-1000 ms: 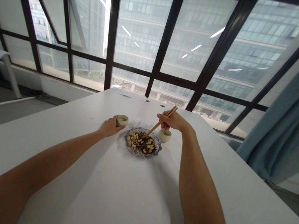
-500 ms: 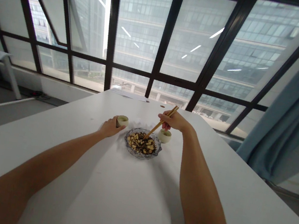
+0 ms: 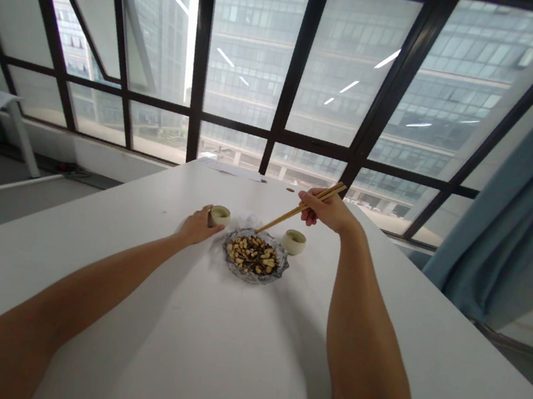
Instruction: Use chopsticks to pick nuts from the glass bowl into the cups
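Left hand [image 3: 196,226], fingers around cup [image 3: 220,218]; right hand [image 3: 324,210], nearer table's [image 3: 222,354] far edge, fingers clamped on chopsticks [image 3: 289,215] angled to bowl [image 3: 280,272]

No readable text, labels, numbers or signs anywhere.

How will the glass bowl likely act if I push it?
The bowl looks like clear, faceted glass, so it is probably stiff and could chip if knocked. It looks wide and low on the smooth table, so it would likely slide before tipping. The loose pale and dark pieces inside may shift with a sharp shove.
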The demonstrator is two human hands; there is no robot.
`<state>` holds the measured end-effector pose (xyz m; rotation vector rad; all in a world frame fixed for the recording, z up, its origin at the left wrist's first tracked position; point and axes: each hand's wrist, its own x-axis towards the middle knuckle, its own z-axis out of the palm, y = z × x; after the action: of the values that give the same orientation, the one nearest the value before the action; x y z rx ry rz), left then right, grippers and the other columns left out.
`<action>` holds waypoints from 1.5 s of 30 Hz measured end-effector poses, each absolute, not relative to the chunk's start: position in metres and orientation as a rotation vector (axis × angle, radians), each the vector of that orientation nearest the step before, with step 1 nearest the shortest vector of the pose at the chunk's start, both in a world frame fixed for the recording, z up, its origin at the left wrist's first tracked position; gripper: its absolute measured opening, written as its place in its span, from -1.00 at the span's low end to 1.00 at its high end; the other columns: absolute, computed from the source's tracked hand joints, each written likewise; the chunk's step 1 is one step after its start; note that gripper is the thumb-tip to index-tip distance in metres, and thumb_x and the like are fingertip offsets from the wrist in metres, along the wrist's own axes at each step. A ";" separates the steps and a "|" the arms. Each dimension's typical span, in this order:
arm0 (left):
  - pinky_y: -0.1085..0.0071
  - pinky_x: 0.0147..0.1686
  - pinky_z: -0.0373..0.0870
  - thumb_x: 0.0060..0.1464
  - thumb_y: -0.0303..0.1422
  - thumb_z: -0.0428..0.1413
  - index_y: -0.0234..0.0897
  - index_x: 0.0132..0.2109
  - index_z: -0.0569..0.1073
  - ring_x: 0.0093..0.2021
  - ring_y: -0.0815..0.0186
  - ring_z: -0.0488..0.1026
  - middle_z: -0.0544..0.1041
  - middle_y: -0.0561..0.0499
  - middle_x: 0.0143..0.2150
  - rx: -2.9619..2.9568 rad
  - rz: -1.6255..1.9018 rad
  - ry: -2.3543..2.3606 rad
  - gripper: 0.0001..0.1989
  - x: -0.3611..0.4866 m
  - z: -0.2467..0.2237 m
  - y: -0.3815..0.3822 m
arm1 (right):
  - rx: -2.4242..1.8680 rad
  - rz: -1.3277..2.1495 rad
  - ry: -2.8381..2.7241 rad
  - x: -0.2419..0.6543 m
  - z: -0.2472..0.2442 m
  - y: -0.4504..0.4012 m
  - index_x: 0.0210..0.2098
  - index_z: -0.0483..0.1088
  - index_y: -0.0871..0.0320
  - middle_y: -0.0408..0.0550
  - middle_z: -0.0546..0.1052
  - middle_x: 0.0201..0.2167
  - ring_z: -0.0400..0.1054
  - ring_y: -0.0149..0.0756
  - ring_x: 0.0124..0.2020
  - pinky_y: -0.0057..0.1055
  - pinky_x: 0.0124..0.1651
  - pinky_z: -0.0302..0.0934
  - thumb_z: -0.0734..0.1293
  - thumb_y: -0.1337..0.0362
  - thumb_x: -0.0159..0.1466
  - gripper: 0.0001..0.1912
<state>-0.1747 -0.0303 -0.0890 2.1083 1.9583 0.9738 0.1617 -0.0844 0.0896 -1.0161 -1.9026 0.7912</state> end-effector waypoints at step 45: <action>0.25 -0.03 0.49 0.01 0.03 0.26 -0.32 0.25 0.28 0.01 0.09 0.55 0.57 -0.21 0.07 2.087 1.068 1.694 -0.21 -0.180 -0.092 -0.027 | -1.522 0.365 -1.792 0.177 0.107 -0.099 -0.60 0.32 0.17 -0.05 0.48 -0.73 0.40 -0.35 -0.75 -0.54 -0.70 0.26 0.39 0.35 0.34 -0.62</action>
<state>-0.1805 -0.0266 -0.0915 2.0874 1.6944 1.0682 0.1775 -0.0992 0.1066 -1.5219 -1.7921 0.3647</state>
